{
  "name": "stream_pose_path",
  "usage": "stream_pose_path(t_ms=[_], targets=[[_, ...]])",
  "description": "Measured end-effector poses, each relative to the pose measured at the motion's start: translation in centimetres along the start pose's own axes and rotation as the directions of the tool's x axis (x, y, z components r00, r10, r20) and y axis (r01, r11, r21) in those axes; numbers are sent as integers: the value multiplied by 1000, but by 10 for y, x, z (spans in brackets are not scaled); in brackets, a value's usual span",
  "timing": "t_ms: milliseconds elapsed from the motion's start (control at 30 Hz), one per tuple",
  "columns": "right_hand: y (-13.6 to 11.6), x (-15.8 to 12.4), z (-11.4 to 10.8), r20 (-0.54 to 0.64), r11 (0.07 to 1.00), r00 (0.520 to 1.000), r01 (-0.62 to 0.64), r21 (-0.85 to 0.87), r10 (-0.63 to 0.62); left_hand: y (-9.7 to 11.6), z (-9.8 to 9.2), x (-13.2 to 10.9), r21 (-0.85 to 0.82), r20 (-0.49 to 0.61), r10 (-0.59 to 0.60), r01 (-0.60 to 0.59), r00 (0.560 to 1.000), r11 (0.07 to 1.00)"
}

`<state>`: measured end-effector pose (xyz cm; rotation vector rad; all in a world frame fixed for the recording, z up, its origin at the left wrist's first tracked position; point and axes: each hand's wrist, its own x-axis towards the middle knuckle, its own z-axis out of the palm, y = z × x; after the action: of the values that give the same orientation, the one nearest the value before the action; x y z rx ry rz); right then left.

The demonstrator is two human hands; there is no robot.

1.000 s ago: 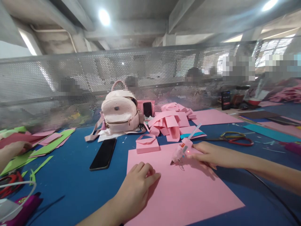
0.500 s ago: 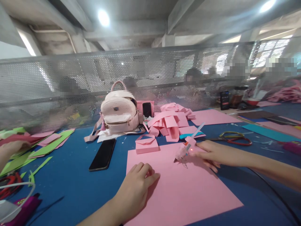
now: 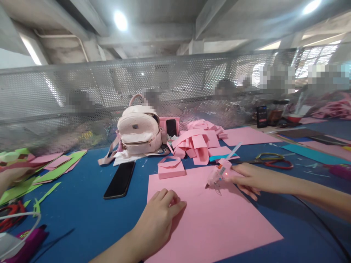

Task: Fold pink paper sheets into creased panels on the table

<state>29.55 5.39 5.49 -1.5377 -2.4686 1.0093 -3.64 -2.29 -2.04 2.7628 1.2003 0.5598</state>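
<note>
A small pink hot glue gun [image 3: 218, 173], with a clear glue stick out of its back and a small red light on, is gripped by my right hand [image 3: 248, 179]. Its nozzle points down and left, over the large pink paper sheet [image 3: 216, 223]. On the sheet's left part rests my left hand [image 3: 160, 215], fingers loosely curled together; no object shows in it, and the fingertips are partly hidden. Beyond that hand, at the sheet's far edge, sits a small folded pink paper box [image 3: 172, 171] with a curved strip on top.
A black phone [image 3: 120, 180] lies left of the sheet, before a pale backpack [image 3: 138, 133]. Pink paper strips [image 3: 196, 144] are heaped behind the box. Scissors [image 3: 275, 160] lie beyond my right hand. Another person's hand [image 3: 13, 177] is among green paper [image 3: 61, 168]. A perforated metal screen [image 3: 104, 84] stands behind.
My right hand has shifted slightly to the right with the glue gun. My left hand has stayed in place. The other person's hand at far left has moved a little.
</note>
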Motion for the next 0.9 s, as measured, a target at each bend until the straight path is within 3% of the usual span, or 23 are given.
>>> stream_pose_path(t_ms=[900], targets=[[6, -9, 1, -84, 1000, 996, -12, -1, 12, 1, -2, 0, -6, 21, -9, 9, 1000, 1000]])
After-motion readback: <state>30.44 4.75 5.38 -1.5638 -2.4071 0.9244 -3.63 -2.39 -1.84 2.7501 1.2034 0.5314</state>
